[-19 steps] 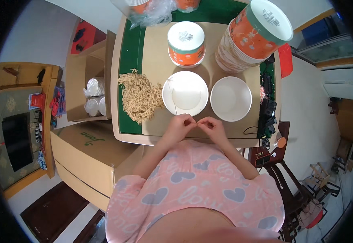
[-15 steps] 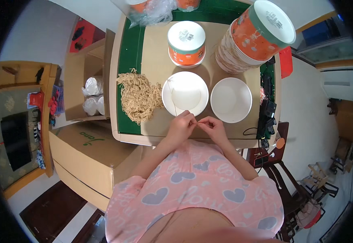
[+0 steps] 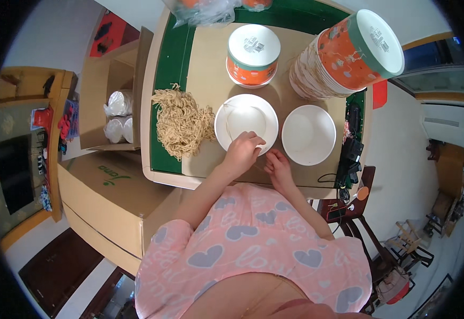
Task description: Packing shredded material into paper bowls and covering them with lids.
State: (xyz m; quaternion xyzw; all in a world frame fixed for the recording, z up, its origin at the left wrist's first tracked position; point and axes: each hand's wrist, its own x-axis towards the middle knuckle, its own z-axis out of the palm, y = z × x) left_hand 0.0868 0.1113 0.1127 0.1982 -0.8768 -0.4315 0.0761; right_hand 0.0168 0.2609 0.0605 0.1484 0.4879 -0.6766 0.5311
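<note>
My left hand (image 3: 243,152) is closed in a pinch over the near rim of a white paper bowl (image 3: 222,136). A thin tan string (image 3: 228,123) loops inside this bowl and leads toward that hand. Just to the right and slightly nearer me, my right hand (image 3: 279,168) pinches at the same string, which shows faintly between the hands. A second white tub (image 3: 309,135) stands upright to the right, its mouth up. Left of the bowl lies a tangled heap of tan string (image 3: 181,123).
Behind the bowl stands an upside-down orange tub (image 3: 253,50). A tall stack of orange tubs (image 3: 344,61) leans at the far right, its lower part tan. Black adapters and cables (image 3: 351,154) lie along the right edge. A carton (image 3: 117,186) stands left of the table.
My left hand has moved up and over the bowl's near rim, while my right hand has shifted slightly right and nearer me. The view has tilted a little.
</note>
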